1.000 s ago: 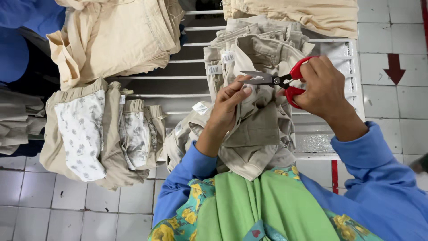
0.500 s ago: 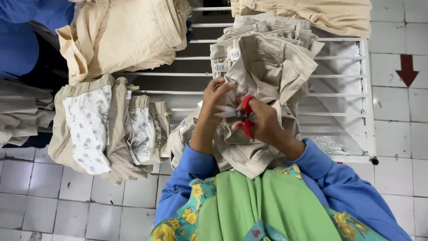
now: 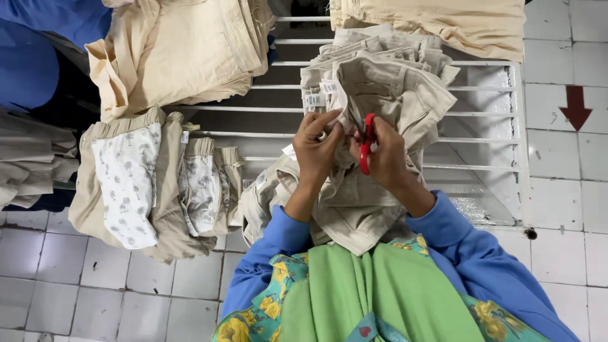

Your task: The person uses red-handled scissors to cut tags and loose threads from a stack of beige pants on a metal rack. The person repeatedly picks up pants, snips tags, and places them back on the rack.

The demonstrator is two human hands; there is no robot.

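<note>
Red-handled scissors (image 3: 365, 142) against khaki-beige trousers (image 3: 380, 95) — plain, no print. Blue sleeves (image 3: 472, 253), a green apron (image 3: 354, 291) over yellow-flowered teal cloth. Beside them, tan shorts (image 3: 126, 183) turned out — white lining with grey sprigs. White rack (image 3: 494, 114), pale tiles.

Both hands meet, left hand (image 3: 318, 147) pinching, right hand (image 3: 386, 155) fingers curled shut.

At the upper left of the frame lies a folded stack of cream trousers (image 3: 180, 54) on a white slatted rack (image 3: 481, 114), with khaki shorts turned out to show palm-printed pocket linings (image 3: 126, 183) at the left, another cream pile (image 3: 437, 25) at the top right, and a dark red arrow (image 3: 576, 106) on the white tiled floor (image 3: 570, 221).
</note>
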